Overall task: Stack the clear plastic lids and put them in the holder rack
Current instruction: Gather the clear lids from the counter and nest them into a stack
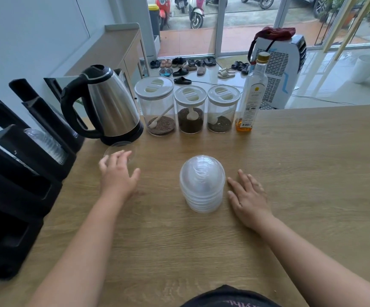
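A stack of several clear domed plastic lids (202,183) stands on the wooden table (290,173) in front of me. One single clear lid (124,147) lies to the left, just before the kettle. My left hand (118,173) hovers over the near edge of that lid, fingers spread, holding nothing. My right hand (248,199) rests flat and open on the table just right of the stack, apart from it. The black holder rack (20,173) stands at the left edge; one slot holds a row of clear lids (46,145).
A steel kettle (106,107) stands behind the single lid. Three lidded jars (188,109) and a glass oil bottle (251,96) line the table's far side. Beyond lie a floor, shoes and an air cooler.
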Tool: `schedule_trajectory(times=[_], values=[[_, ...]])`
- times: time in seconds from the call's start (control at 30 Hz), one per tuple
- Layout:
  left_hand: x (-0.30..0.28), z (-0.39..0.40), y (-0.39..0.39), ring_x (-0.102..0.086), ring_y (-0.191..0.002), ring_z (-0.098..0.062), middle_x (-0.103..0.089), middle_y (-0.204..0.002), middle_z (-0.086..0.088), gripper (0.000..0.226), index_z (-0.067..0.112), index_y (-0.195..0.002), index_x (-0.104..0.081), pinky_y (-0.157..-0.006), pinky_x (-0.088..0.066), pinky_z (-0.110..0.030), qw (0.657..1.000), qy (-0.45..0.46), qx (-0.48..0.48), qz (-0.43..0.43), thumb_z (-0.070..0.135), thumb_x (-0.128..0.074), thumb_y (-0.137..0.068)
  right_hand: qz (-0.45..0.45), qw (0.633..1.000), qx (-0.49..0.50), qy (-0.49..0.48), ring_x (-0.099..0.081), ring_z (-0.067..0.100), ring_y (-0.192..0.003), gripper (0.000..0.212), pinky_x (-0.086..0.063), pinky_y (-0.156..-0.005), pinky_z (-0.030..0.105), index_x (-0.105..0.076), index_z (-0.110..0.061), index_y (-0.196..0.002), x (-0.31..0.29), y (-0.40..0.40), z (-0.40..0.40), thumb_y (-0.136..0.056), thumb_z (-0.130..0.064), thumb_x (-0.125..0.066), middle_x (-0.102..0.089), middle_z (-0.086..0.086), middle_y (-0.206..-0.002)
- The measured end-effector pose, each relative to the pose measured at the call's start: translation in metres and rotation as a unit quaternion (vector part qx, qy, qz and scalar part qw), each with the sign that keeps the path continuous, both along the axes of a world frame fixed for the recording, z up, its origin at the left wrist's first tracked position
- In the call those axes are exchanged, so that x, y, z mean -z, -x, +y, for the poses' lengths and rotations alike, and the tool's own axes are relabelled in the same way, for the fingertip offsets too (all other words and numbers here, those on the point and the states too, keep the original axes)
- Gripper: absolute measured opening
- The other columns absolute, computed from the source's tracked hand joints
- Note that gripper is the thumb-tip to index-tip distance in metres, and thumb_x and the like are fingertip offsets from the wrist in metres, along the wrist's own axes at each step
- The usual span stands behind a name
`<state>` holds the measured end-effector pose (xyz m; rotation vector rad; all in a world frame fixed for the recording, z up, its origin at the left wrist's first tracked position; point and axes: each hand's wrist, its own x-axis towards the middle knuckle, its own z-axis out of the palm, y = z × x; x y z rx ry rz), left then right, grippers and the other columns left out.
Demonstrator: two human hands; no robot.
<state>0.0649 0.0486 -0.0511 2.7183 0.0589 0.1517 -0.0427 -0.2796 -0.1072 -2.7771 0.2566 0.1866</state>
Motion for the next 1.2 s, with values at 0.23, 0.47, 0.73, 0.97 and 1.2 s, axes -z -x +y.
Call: schedule_trajectory(times=[0.23,0.47,0.73,0.97,1.2], values=[[0.029,0.025,-0.004,-0.039,-0.133,-0.039,-0.064,-0.129,-0.008,0.037,0.018,-0.129,-0.062,-0.110,-0.031,-0.053,0.990,-0.135,0.007,-0.037,0.018,-0.061,-0.091,0.001,1.000,0.002,0.020,0.002,0.014,-0.148,0.055,0.005,-0.117,0.036,-0.016,-0.039,-0.152,0.003,0.005,0.002,-0.099,-0.050,-0.029,0.000,-0.009,-0.162],[0.009,0.013,0.010,-0.066,-0.084,-0.016,-0.071,-0.092,0.002,0.020,0.024,-0.110,-0.069,-0.077,-0.056,-0.033,0.980,0.183,0.019,-0.080,0.018,-0.066,-0.091,-0.010,1.000,0.003,0.022,-0.001,0.014,-0.148,0.054,0.001,-0.118,0.036,-0.020,-0.039,-0.151,0.004,0.005,0.002,-0.099,-0.050,-0.031,-0.004,-0.009,-0.162],[0.010,0.004,0.034,-0.067,-0.088,-0.020,-0.066,-0.109,-0.015,0.039,0.025,-0.133,-0.050,-0.067,-0.058,-0.029,0.743,0.635,-0.184,0.105,0.004,-0.046,-0.101,-0.018,1.000,0.004,0.019,-0.003,0.015,-0.148,0.053,0.001,-0.118,0.037,-0.022,-0.039,-0.150,0.003,0.006,0.002,-0.099,-0.049,-0.032,-0.007,-0.008,-0.162],[0.019,0.011,0.040,-0.059,-0.102,-0.018,-0.040,-0.140,-0.002,0.068,0.031,-0.131,-0.050,-0.073,-0.055,-0.029,0.859,0.478,-0.155,0.095,0.051,-0.079,-0.072,-0.019,1.000,0.002,0.014,-0.003,0.016,-0.148,0.053,0.000,-0.118,0.038,-0.024,-0.038,-0.150,0.004,0.006,0.001,-0.099,-0.048,-0.032,-0.008,-0.007,-0.162],[0.026,0.009,0.033,-0.051,-0.123,-0.026,-0.030,-0.137,0.005,0.114,0.039,-0.142,-0.041,-0.105,-0.045,-0.045,0.956,0.257,-0.109,0.092,0.061,-0.090,-0.041,-0.020,1.000,0.000,0.014,-0.003,0.016,-0.148,0.053,0.000,-0.119,0.038,-0.023,-0.039,-0.151,0.004,0.006,0.001,-0.099,-0.049,-0.032,-0.008,-0.007,-0.162]])
